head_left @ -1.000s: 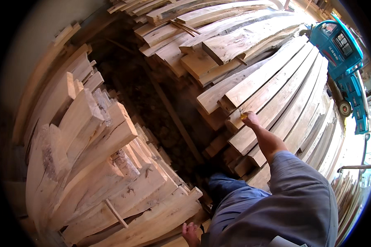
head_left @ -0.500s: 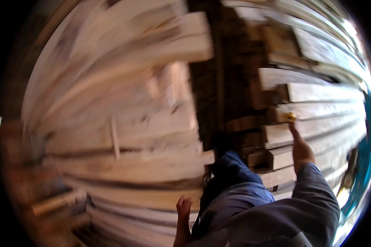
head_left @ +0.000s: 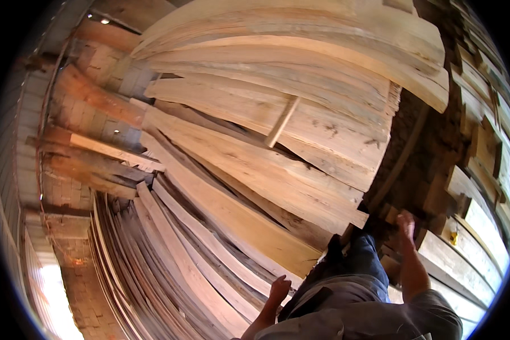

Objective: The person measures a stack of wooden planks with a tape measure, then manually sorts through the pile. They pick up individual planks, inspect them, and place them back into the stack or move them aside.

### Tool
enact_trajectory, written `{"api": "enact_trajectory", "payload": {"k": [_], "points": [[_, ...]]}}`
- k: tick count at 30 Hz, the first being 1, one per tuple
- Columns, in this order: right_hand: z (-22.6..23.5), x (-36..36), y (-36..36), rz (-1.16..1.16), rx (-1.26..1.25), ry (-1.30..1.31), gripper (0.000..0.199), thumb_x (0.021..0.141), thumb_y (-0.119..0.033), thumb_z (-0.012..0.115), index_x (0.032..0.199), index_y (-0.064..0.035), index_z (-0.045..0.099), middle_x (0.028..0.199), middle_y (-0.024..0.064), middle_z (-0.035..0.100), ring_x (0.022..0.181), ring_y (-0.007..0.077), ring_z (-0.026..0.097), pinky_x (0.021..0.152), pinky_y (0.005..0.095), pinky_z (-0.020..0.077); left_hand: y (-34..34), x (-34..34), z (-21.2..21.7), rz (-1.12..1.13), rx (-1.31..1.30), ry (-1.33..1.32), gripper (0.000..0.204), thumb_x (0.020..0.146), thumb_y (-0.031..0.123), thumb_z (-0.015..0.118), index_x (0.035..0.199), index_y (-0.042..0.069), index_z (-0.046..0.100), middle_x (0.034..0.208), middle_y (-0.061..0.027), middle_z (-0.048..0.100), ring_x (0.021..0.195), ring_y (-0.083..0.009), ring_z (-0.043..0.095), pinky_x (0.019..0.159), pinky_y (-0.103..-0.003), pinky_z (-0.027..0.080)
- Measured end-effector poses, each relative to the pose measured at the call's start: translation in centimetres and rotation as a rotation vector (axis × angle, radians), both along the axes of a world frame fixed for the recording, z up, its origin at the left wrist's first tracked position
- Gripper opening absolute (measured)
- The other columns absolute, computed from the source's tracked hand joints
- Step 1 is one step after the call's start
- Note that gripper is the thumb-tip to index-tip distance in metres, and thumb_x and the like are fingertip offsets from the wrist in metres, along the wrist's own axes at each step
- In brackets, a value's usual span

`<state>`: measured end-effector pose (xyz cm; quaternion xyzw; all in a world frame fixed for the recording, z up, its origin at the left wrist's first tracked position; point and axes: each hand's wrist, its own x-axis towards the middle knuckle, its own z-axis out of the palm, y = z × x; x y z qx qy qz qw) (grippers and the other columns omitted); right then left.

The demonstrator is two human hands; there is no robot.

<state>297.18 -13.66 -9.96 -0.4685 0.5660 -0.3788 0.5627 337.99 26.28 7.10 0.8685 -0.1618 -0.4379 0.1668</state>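
My left hand (head_left: 278,289) hangs free with loose fingers, just in front of the lower end of a long pale plank (head_left: 249,226). That plank belongs to a big slanting pile of rough boards (head_left: 300,102). My right hand (head_left: 405,225) reaches out over my blue trouser leg (head_left: 370,262). It rests with fingers spread against the board ends (head_left: 389,213) of a second stack (head_left: 470,255) on the right. Neither hand holds anything that I can see.
A short loose stick (head_left: 281,122) lies across the big pile. Thin boards (head_left: 153,266) fan out at lower left, below a brick wall (head_left: 96,102). A dark gap (head_left: 419,153) runs between the two stacks. A small yellow thing (head_left: 453,238) sits on the right stack.
The view has swung left, so the big plank pile now fills the picture and the blue machine is out of sight. My right hand stays at the right stack; my left hand hangs low.
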Motion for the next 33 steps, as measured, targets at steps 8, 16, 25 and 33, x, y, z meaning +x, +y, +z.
{"api": "enact_trajectory", "payload": {"k": [8,16,25,33], "points": [[5.1,16.9,2.2,0.287,0.819,-0.173,0.036,0.086,-0.036,0.064,0.108,-0.0076,0.06,0.098,0.0072,0.061,0.094,0.023,0.059,0.081,0.0376,0.0447,8.3,-0.9,0.2,0.03,0.008,-0.06,0.058,0.079,0.029,0.058,0.126,-0.007,0.054,0.088,-0.0174,0.071,0.087,-0.0236,0.069,0.082,-0.032,0.052],[4.6,19.2,3.3,-0.069,0.744,-0.452,0.023,0.083,-0.03,0.062,0.092,-0.0085,0.063,0.085,0.0079,0.064,0.073,0.0286,0.062,0.06,0.0449,0.0479,8.0,-2.1,3.9,0.477,-0.195,0.176,0.057,0.084,0.02,0.064,0.131,-0.01,0.048,0.092,-0.0171,0.071,0.082,-0.0221,0.068,0.074,-0.032,0.053],[8.8,19.6,15.1,0.004,1.062,-0.495,0.018,0.077,-0.01,0.064,0.094,-0.0063,0.06,0.091,0.0094,0.06,0.08,0.0307,0.062,0.064,0.05,0.0523,-4.7,-1.8,3.9,0.679,-0.481,0.528,0.068,0.088,0.024,0.064,0.139,-0.007,0.03,0.111,-0.0151,0.063,0.092,-0.0246,0.065,0.079,-0.034,0.051],[12.3,18.1,16.8,0.278,0.775,-0.218,0.029,0.075,-0.016,0.068,0.101,-0.0033,0.062,0.101,0.0139,0.061,0.091,0.0302,0.062,0.071,0.0493,0.0557,-12.5,-3.3,-3.6,0.679,-0.469,0.378,0.079,0.081,0.03,0.07,0.139,-0.009,0.033,0.095,-0.0138,0.064,0.083,-0.0221,0.059,0.069,-0.032,0.047]]}}
